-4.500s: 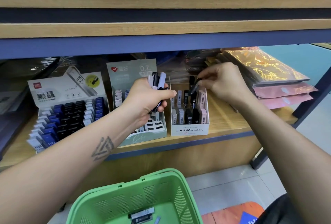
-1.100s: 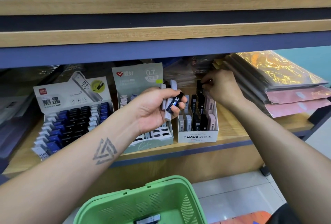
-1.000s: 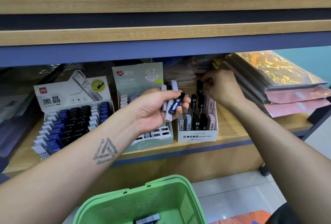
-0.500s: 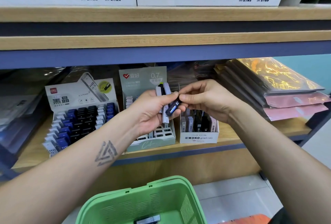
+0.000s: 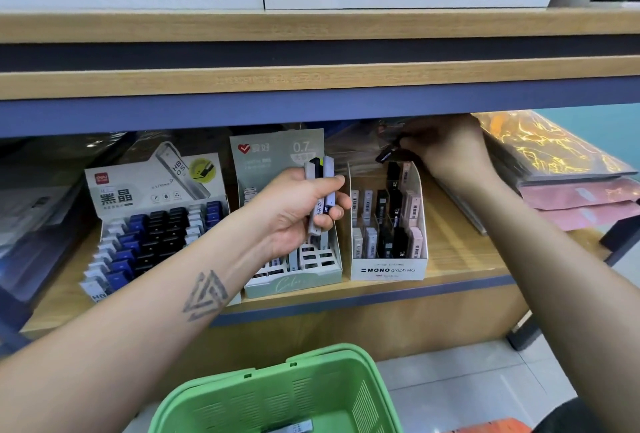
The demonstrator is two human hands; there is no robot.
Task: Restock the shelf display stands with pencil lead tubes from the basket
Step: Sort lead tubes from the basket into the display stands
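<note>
Tubes are waiting at the left of the pair: your left hand (image 5: pixel 298 211) is gripping a small bundle of pencil lead tubes (image 5: pixel 320 197), its fingers (image 5: pixel 337 205) curling round them, and is holding them upright in front of the grey-green display stand (image 5: pixel 294 280). A few slots at the front of that stand are looking empty. Just right of it, the white MONO stand (image 5: pixel 388 259) is sitting on the shelf (image 5: pixel 460 256), its compartments holding white, black and pink tubes standing on end.

Further right and deeper under the upper shelf, your right hand (image 5: pixel 446 152) is pinching a single dark tube (image 5: pixel 385 155) at its upper end. That tube is lying slanted, its free end pointing down and left, toward the back row of the MONO stand, just above the black tubes there. The right hand is clearly the nearer one to that row. To seat it, you are probably needing to tip the tube upright so its long axis matches the compartment, then lower it.

Below, the green basket (image 5: pixel 363 384) is showing at least one more pack on its floor.
</note>
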